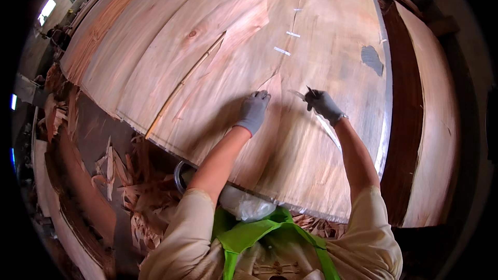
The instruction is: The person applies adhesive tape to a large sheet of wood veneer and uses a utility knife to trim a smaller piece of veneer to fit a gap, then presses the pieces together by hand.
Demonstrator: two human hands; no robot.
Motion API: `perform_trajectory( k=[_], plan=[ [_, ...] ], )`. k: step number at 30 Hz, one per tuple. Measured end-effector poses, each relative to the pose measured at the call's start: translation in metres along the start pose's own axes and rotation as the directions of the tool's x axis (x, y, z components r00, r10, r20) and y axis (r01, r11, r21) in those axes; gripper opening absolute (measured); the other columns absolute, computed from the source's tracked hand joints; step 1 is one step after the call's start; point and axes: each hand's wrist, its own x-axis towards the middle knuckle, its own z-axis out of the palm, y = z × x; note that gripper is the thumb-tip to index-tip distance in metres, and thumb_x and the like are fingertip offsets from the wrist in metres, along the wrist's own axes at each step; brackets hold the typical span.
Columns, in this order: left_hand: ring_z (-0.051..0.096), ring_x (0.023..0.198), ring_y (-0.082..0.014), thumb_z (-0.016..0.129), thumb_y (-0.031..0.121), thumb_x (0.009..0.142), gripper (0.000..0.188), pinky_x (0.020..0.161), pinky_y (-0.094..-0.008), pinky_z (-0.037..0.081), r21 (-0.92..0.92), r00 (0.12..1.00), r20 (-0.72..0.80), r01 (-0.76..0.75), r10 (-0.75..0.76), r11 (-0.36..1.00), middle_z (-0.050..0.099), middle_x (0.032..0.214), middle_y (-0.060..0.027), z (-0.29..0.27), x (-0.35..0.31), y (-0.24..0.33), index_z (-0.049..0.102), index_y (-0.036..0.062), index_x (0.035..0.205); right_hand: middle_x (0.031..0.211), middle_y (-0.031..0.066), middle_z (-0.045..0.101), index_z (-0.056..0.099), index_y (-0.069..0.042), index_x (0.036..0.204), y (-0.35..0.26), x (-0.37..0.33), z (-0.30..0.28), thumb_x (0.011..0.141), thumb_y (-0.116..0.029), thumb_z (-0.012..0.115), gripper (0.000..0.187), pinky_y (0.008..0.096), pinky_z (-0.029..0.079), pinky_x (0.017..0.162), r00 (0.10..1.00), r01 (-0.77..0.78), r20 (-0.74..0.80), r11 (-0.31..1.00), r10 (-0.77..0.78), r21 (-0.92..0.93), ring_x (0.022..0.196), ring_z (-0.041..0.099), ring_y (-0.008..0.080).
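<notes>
Large thin sheets of pale wood veneer (311,150) cover the work surface in front of me. My left hand (254,111), in a grey glove, presses its fingertips on the veneer beside a pointed seam. My right hand (322,105), gloved too, is closed around a small knife (296,94), its thin blade slanting left over the sheet. A dark pointed end sticks up above the right fingers; most of the handle is hidden. Under my right wrist runs a narrow white strip (329,132). Short pieces of white tape (282,51) cross the seam beyond my hands.
A torn veneer flap (249,10) lies raised at the far middle, and a long brown split (187,80) runs left of my left hand. A grey patch (372,59) marks the right side. Veneer scraps (148,197) heap below left; another stack (430,124) stands right.
</notes>
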Motion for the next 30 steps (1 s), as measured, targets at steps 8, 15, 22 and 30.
perform_trajectory(
  k=[8, 15, 22, 30],
  plan=[
    [0.059, 0.09, -0.0264, 0.047, 0.01, 0.082, 0.021, 0.073, -0.0371, 0.051, 0.165, 0.979, -0.199, 0.073, -0.039, 0.984, 0.057, 0.106, -0.0085, 0.055, 0.063, -0.005, 0.059, 0.0096, 0.099, 0.059, 0.0017, 0.059, 0.065, -0.003, 0.083, -0.003, 0.12, 0.018, 0.088, -0.015, 0.057, 0.015, 0.0213, 0.03, 0.041, 0.999, -0.02, 0.042, 0.98, 0.012, 0.199, 0.043, 0.042, 0.0063],
    [0.057, 0.093, -0.0272, 0.045, 0.014, 0.088, 0.034, 0.07, -0.038, 0.051, 0.128, 0.97, -0.069, 0.242, -0.235, 0.962, 0.054, 0.118, -0.0071, 0.047, 0.08, 0.009, 0.053, 0.0122, 0.121, 0.056, 0.0025, 0.056, 0.064, -0.002, 0.069, 0.009, 0.136, 0.012, 0.077, -0.018, 0.063, 0.018, 0.0258, 0.033, 0.04, 0.981, -0.193, 0.04, 0.976, 0.19, 0.101, 0.042, 0.046, 0.0102],
    [0.052, 0.101, -0.0284, 0.044, 0.009, 0.086, 0.052, 0.081, -0.0385, 0.048, 0.32, 0.975, 0.202, 0.023, -0.092, 0.947, 0.036, 0.14, -0.0043, 0.044, 0.096, 0.006, 0.045, 0.0347, 0.131, 0.054, 0.0033, 0.055, 0.063, -0.002, 0.065, 0.016, 0.112, -0.007, 0.08, -0.023, 0.066, 0.026, 0.0258, 0.036, 0.042, 0.982, -0.189, 0.024, 0.982, 0.189, -0.003, 0.044, 0.047, 0.0114],
    [0.05, 0.112, -0.029, 0.045, 0.002, 0.081, 0.052, 0.091, -0.0366, 0.045, 0.108, 0.981, 0.182, 0.051, -0.07, 0.993, 0.042, 0.138, -0.0086, 0.032, 0.088, -0.011, 0.053, 0.0251, 0.127, 0.06, -0.0014, 0.052, 0.066, -0.004, 0.081, 0.009, 0.013, 0.021, 0.087, -0.019, 0.06, 0.017, 0.0214, 0.028, 0.039, 0.923, -0.321, 0.318, 0.889, 0.216, 0.326, 0.043, 0.038, 0.0054]
  ],
)
